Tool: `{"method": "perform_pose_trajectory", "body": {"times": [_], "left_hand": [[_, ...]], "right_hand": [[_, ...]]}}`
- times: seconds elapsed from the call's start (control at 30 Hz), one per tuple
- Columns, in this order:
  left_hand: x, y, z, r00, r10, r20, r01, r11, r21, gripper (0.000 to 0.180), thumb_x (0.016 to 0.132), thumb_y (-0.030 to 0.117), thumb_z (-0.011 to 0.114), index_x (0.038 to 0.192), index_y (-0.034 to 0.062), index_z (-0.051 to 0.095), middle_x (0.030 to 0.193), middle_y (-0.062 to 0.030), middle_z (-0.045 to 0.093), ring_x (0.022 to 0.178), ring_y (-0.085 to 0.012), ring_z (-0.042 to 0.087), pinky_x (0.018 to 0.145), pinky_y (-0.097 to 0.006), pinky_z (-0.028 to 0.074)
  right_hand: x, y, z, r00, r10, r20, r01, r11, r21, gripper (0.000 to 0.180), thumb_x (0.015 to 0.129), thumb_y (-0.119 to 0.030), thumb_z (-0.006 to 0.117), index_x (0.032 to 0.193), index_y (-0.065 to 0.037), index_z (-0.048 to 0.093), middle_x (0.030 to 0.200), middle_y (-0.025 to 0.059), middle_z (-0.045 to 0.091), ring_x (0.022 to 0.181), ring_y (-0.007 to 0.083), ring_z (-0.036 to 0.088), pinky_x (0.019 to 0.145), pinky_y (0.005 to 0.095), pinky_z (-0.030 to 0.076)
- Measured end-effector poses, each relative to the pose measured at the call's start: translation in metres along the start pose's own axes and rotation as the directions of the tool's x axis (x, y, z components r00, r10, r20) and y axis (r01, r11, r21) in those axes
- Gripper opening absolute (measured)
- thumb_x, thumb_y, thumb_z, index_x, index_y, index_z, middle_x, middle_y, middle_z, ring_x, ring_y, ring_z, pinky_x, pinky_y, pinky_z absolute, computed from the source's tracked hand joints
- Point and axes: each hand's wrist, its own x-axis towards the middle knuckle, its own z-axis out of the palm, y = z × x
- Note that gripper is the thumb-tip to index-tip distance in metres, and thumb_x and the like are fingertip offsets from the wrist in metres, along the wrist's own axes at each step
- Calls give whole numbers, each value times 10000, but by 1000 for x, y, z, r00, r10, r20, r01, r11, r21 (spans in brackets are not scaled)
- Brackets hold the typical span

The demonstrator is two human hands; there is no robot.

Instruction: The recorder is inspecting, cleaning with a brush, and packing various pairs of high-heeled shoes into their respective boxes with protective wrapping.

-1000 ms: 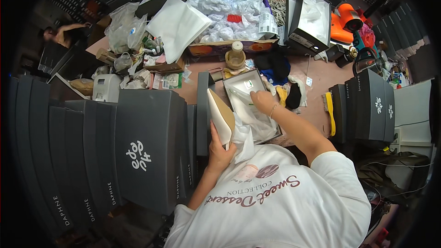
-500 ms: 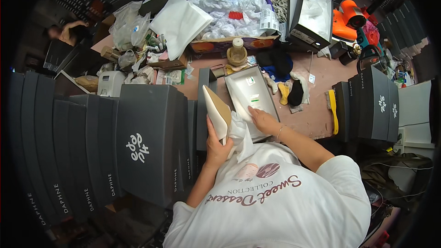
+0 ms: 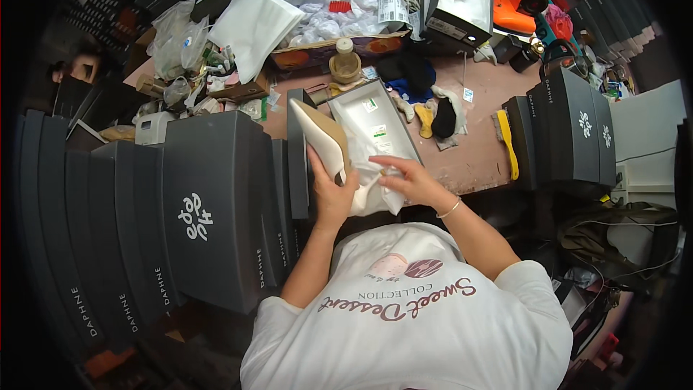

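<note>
My left hand [image 3: 332, 196] is closed round a white pointed high-heeled shoe [image 3: 317, 137], held toe up with its tan sole turned to the right. Crumpled white tissue paper [image 3: 390, 200] lies between my hands, at the near end of a grey shoe box [image 3: 399, 123]. Over this paper is my right hand [image 3: 415, 182], its fingers apart and their tips at the white material. Its thumb is partly hidden. White lining and small labels show inside the box.
Dark shoe boxes [image 3: 209, 209] are stacked at left, and more boxes [image 3: 570, 130] stand at right beside a yellow-handled brush [image 3: 507, 144]. Farther back are a bottle [image 3: 344, 61], dark cloths [image 3: 411, 76], and a carton of crumpled paper [image 3: 325, 14]. An orange device [image 3: 516, 7] stands back right.
My right hand has drawn back from inside the box toward the tissue paper, and its fingers have spread. My left hand still holds the shoe. The whole view has shifted slightly.
</note>
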Motion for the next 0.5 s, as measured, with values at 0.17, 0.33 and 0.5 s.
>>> {"method": "perform_pose_trajectory", "body": {"times": [0.17,0.33,0.5], "left_hand": [[-15,8,-17,992,-85,-92,71,987,-146,922,779,-6,658,1485,38,66,1241,-184,524,1046,-239,592,862,-330,486],[-45,-3,11,982,-96,-160,50,962,-270,913,805,-18,654,1485,55,50,1244,-154,486,1081,-192,529,895,-306,453],[-77,-23,49,937,-186,-296,62,922,-382,898,829,-10,631,1493,77,34,1139,-141,517,1031,-195,542,888,-312,454]], "right_hand": [[55,54,-37,976,-130,-173,58,927,-370,446,850,-132,643,1283,-106,538,1232,172,550,1038,291,578,894,360,459],[82,61,-32,882,-430,-192,126,607,-785,604,833,-154,644,1372,-60,388,1417,226,333,1263,448,348,1050,480,297],[-18,-25,-40,950,-171,260,199,976,-84,871,751,-348,766,1424,-29,315,1449,262,298,1302,385,374,1063,437,322]]}}
